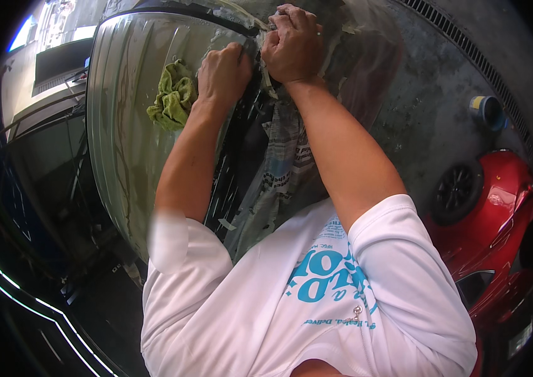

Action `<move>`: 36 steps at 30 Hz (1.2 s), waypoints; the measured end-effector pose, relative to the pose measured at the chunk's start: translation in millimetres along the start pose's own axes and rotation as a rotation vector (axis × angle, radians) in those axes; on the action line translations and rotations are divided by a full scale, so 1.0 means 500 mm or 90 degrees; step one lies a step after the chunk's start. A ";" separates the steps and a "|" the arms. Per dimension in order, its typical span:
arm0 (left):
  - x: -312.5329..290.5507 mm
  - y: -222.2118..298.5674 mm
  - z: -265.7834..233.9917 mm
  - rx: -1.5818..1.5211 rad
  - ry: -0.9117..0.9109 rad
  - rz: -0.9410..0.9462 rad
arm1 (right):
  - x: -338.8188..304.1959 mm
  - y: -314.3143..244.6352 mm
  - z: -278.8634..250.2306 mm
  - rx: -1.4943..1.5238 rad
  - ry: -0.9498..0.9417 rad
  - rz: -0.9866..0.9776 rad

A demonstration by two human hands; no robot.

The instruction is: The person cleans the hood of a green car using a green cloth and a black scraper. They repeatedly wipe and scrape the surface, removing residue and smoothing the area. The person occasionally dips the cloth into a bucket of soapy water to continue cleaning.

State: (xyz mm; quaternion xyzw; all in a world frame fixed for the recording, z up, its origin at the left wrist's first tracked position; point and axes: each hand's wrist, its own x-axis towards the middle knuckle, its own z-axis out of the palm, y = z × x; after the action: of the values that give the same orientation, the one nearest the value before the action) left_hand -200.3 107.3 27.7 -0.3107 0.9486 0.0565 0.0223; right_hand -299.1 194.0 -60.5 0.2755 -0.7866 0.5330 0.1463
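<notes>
Left hand (pixel 225 73): fingers curled on the ribbed panel (pixel 119 119) by its right edge, probably steadying; can't tell if it grips anything. Right hand (pixel 293 45): fingers bent over the pale tape strip (pixel 267 74) just past that edge; grasp hidden, can't tell. Tape runs along the edge, presumably to hold the newspaper (pixel 285 157) as masking. Green cloth (pixel 174 97) lies bunched on the panel, just beside the left wrist, likely parked within reach.
</notes>
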 end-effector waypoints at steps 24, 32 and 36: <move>0.028 0.022 -0.009 -0.021 0.013 -0.043 | 0.006 -0.004 -0.006 -0.033 -0.004 -0.019; 0.032 0.014 -0.005 -0.042 -0.010 -0.050 | 0.000 -0.011 -0.002 -0.024 -0.044 -0.014; -0.003 0.013 -0.028 -0.076 -0.041 -0.079 | 0.003 0.007 -0.009 -0.046 -0.050 -0.009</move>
State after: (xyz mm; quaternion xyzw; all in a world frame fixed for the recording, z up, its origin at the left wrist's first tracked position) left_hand -202.8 111.6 42.5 -0.3673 0.9213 0.1218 0.0379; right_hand -302.4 198.9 -60.6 0.2961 -0.8086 0.4919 0.1287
